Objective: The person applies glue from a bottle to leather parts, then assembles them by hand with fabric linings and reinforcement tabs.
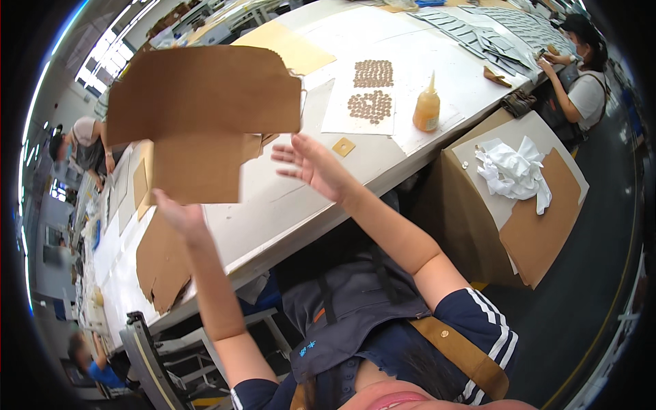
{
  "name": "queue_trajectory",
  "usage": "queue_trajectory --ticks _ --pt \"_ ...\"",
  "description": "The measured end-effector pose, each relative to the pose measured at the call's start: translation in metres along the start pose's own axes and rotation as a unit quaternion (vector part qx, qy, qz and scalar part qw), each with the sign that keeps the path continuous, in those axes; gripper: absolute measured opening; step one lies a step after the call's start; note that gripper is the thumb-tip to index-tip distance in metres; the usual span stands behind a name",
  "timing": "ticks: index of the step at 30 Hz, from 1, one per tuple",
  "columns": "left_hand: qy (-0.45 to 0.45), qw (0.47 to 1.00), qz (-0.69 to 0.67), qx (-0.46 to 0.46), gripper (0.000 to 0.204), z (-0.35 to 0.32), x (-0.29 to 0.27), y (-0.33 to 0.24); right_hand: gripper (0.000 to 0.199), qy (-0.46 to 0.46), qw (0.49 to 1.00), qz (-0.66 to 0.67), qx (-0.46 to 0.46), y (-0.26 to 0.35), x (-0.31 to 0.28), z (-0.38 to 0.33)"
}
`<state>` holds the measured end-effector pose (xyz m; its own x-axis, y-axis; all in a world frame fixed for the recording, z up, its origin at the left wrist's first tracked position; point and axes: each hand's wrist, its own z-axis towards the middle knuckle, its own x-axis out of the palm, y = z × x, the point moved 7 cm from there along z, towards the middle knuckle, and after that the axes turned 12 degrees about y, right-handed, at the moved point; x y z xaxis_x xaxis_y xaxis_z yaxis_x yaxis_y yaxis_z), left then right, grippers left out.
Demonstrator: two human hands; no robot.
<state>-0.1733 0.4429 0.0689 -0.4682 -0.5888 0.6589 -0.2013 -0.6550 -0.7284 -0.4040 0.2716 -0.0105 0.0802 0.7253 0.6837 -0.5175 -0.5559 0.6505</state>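
A large, flat, brown T-shaped sheet (198, 102) is up above the white table (273, 195), lower edge gripped by the left hand (183, 217); the right hand (314, 167) (loosely open, holding nothing) is near its right side. Farther right stands an amber, nozzle-tipped bottle (427, 111).

The bottle (427, 111) stands on the table (270, 208), right of the discs (374, 74) and panel (198, 102).

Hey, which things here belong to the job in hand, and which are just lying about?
Job in hand:
- brown T-shaped panel, in the left hand
- likely amber squeeze bottle, small brown discs

Apparently lying about:
- crumpled white material
- odd-shaped brown piece
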Motion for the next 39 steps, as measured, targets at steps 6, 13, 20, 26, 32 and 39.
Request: queue_trajectory --ticks 6,13,20,26,32,39 --pt "-0.002 0.988 -0.071 -0.138 0.043 -0.130 -0.086 0.117 0.077 -0.074 0.968 -0.239 0.025 -0.004 -0.043 -0.003" --pt "0.394 0.764 0.168 -0.482 0.055 -0.225 -0.059 0.121 0.069 -0.188 0.796 -0.570 -0.080 0.003 -0.117 -0.046" --pt "0.396 0.619 0.678 0.025 0.025 -0.141 -0.031 0.085 0.023 0.133 0.626 -0.768 -0.021 -0.039 -0.008 -0.027" --pt "0.398 0.471 0.768 0.175 0.036 -0.122 -0.034 0.121 0.026 0.238 0.494 -0.834 -0.056 -0.082 0.002 -0.011" --pt "0.429 0.416 0.777 0.197 0.042 -0.119 -0.033 0.127 0.029 0.293 0.445 -0.842 -0.079 -0.088 0.006 -0.004" --pt "0.458 0.399 0.772 0.188 0.042 -0.121 -0.032 0.134 0.022 0.345 0.439 -0.825 -0.084 -0.091 0.012 -0.001"
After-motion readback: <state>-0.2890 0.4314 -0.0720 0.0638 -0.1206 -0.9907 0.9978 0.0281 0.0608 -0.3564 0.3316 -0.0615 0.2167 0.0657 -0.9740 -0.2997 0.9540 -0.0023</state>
